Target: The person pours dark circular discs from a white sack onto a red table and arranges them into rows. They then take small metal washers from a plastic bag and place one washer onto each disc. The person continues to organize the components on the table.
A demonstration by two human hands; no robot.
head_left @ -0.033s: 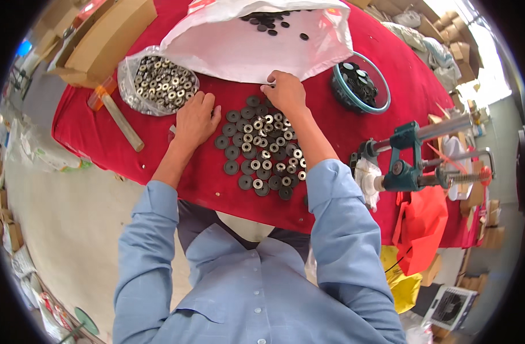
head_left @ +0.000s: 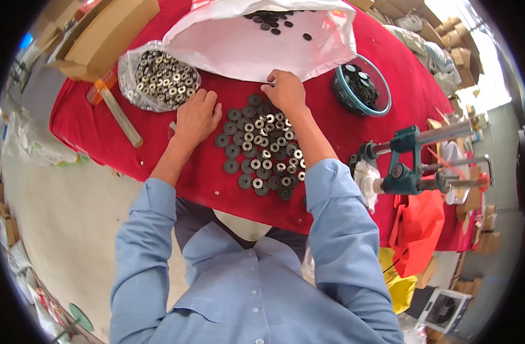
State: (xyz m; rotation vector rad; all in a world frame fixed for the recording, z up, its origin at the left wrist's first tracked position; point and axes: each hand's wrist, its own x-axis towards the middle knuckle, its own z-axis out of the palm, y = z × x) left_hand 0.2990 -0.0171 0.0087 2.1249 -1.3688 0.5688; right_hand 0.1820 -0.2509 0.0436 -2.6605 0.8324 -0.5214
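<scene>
My left hand (head_left: 197, 118) is closed, its fingers curled down beside a clear plastic bag (head_left: 125, 80) of small metal rings (head_left: 166, 77); whatever its fingertips hold, if anything, is hidden. At the front edge of a white sack (head_left: 233, 63), my right hand (head_left: 287, 93) pinches thumb and forefinger together, and a small dark bit shows between them. Between my forearms lies a cluster of black discs with centre holes (head_left: 231, 151). Many in the middle and on the right carry a shiny metal ring (head_left: 258, 183).
Black discs (head_left: 275, 32) lie in the sack's mouth. A teal-rimmed bowl (head_left: 338, 86) of dark discs stands right of it. At the right edge is a green clamp-like metal tool (head_left: 401, 160). A wooden stick (head_left: 122, 120) and cardboard box (head_left: 110, 37) lie left, on red cloth (head_left: 199, 198).
The whole view has shifted very slightly. My hands and the pieces keep their places.
</scene>
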